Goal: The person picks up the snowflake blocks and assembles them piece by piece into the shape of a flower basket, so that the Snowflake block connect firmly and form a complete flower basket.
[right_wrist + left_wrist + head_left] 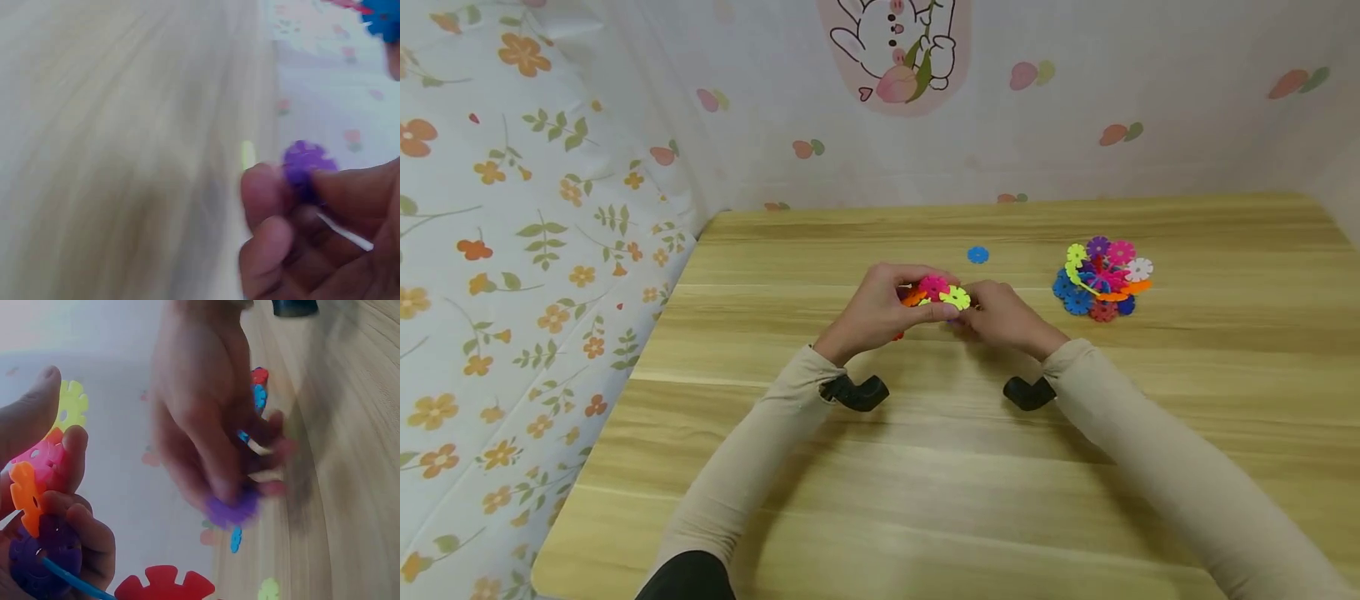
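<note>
My left hand (pixel 880 310) grips a joined cluster of notched plastic discs (pixel 934 287), with pink, orange and yellow ones showing. In the left wrist view, a dark purple disc (pixel 45 556) lies against its curled fingers, and a blue disc seen edge-on and a red disc (pixel 165 584) stick out below. My right hand (pixel 1006 317) is close beside the cluster. Between thumb and fingertips it pinches a single purple disc (pixel 306 165), blurred in the left wrist view and apart from the cluster there.
A larger multicoloured build of the same discs (pixel 1101 279) stands on the wooden table (pixel 910 492) at the right. One loose blue disc (pixel 977 255) lies behind my hands. A patterned white curtain (pixel 865 158) hangs along the table's back edge, and a floral cloth (pixel 550 275) borders the left.
</note>
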`<state>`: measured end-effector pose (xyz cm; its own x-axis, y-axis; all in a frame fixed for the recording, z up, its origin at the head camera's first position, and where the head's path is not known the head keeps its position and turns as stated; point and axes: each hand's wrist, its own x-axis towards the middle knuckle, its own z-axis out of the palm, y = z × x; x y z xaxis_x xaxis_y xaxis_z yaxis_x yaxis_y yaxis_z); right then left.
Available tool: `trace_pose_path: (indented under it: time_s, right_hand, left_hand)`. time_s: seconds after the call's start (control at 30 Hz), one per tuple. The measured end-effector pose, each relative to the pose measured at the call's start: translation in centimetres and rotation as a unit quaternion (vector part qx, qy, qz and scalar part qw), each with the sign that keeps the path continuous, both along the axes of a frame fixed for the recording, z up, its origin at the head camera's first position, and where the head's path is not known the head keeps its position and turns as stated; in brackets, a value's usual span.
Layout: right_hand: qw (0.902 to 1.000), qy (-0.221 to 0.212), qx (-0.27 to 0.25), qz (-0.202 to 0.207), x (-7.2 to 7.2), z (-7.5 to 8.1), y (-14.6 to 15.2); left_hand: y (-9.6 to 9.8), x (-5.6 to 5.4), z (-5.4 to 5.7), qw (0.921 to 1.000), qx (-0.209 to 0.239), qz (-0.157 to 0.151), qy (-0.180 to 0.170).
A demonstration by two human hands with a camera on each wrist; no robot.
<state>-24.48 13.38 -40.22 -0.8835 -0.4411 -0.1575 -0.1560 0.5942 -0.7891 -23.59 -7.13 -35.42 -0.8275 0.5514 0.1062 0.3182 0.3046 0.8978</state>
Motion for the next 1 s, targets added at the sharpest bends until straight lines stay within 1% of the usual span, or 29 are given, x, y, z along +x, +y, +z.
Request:
trace_pose_path:
  time_s: [0.03, 0.13, 0.27, 0.37, 0.47, 0.6, 0.7, 0.77, 0.83, 0.9, 0.93, 1.0]
  right_hand:
    - [0.9998, 0.002, -0.017, -0.009, 0.4, 0.2, 0.5]
    - [0.9958, 0.062, -0.061, -0.029, 1.9, 1.0, 1.8]
    - [0.9818, 0.148, -0.108, -0.051, 3.9, 1.9, 2.8]
    - [0.9723, 0.196, -0.116, -0.052, 4.9, 2.3, 2.9]
    - [0.9641, 0.233, -0.116, -0.053, 5.3, 2.6, 2.7]
    - [0.9495, 0.290, -0.103, -0.060, 5.7, 2.7, 2.2]
    - [0.9364, 0.335, -0.081, -0.067, 5.9, 2.6, 1.9]
    - [0.9292, 0.356, -0.069, -0.072, 6.1, 2.5, 1.8]
    - [0.9234, 0.370, -0.064, -0.078, 6.2, 2.4, 1.7]
    - [0.9201, 0.377, -0.065, -0.083, 6.2, 2.4, 1.5]
    - [0.9190, 0.379, -0.068, -0.084, 6.3, 2.4, 1.5]
    - [0.9212, 0.369, -0.085, -0.088, 6.3, 2.5, 1.4]
  left_hand:
    - [0.0, 0.0, 0.0, 1.0000, 0.002, 0.001, -0.001]
    - [0.0, 0.2, -0.2, 1.0000, 0.005, 0.004, -0.003]
    - [0.1, 0.3, -0.3, 0.9999, 0.005, 0.012, 0.005]
    - [0.1, 0.3, -0.4, 0.9997, 0.015, 0.018, 0.007]
    - [0.1, 0.3, -0.5, 0.9994, 0.027, 0.020, 0.005]
    - [-0.1, 0.5, -0.6, 0.9991, 0.040, 0.014, 0.004]
    - [-0.2, 0.8, -0.8, 0.9988, 0.047, 0.008, 0.014]
    - [-0.2, 0.9, -0.9, 0.9986, 0.046, 0.007, 0.025]
    - [-0.1, 1.0, -1.0, 0.9982, 0.048, 0.007, 0.034]
    - [-0.1, 1.1, -1.0, 0.9980, 0.048, 0.006, 0.041]
    - [-0.1, 1.1, -1.0, 0.9978, 0.047, 0.005, 0.046]
    - [-0.1, 1.0, -0.9, 0.9974, 0.044, 0.004, 0.057]
